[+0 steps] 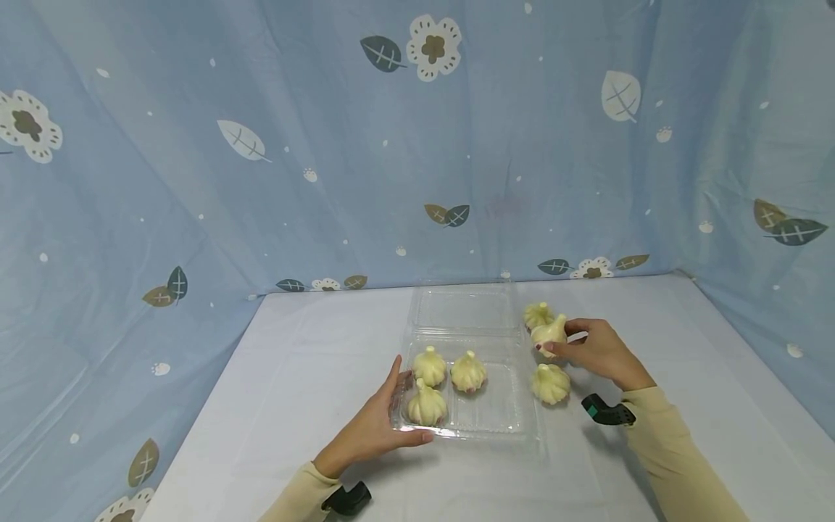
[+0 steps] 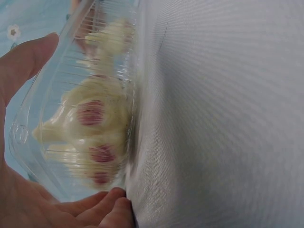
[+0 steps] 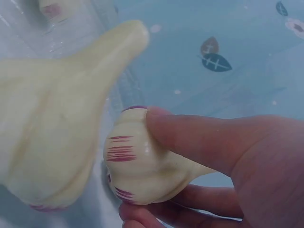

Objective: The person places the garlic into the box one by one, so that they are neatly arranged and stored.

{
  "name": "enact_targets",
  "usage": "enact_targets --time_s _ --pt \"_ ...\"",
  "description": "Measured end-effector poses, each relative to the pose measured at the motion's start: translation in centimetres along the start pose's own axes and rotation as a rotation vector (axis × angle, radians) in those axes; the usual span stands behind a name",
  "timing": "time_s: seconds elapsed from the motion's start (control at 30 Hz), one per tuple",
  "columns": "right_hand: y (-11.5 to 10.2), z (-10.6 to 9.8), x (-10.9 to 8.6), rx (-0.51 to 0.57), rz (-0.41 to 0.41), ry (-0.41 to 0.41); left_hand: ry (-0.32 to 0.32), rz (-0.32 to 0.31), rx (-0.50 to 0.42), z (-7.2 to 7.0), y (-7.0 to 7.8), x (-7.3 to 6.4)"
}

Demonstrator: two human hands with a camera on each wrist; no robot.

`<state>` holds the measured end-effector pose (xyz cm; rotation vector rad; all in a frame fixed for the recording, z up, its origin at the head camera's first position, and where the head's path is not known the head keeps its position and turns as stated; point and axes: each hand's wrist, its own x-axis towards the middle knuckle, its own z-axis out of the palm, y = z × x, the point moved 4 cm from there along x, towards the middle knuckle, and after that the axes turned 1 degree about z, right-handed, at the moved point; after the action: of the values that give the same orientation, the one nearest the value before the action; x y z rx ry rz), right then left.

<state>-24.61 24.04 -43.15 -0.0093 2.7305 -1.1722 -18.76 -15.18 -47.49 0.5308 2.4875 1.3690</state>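
A clear plastic clamshell box (image 1: 485, 413) lies with its lid folded back on the white table. Inside its left part sit two garlic bulbs (image 1: 427, 404), one in front of the other, with a third garlic bulb (image 1: 468, 372) to their right. My left hand (image 1: 375, 428) grips the box at its left front corner; the left wrist view shows thumb and fingers (image 2: 102, 209) spread around the clear wall. Right of the box, my right hand (image 1: 603, 353) pinches a garlic bulb (image 3: 137, 156) with purple streaks between thumb and fingers.
Two more garlic bulbs lie right of the box: one behind the held bulb (image 1: 538, 316), one in front (image 1: 551, 384). The transparent lid (image 1: 464, 308) extends toward the back edge. A blue patterned curtain (image 1: 365, 159) closes off the back and sides.
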Motion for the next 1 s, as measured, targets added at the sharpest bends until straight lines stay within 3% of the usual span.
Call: enact_targets --time_s 0.17,1.0 --pt "-0.5 -0.5 -0.2 -0.035 -0.014 0.029 0.003 -0.001 0.004 0.0 -0.1 0.0" --pt "-4.3 -1.5 -2.5 0.002 -0.11 0.069 0.006 -0.002 0.024 0.0 -0.1 -0.1"
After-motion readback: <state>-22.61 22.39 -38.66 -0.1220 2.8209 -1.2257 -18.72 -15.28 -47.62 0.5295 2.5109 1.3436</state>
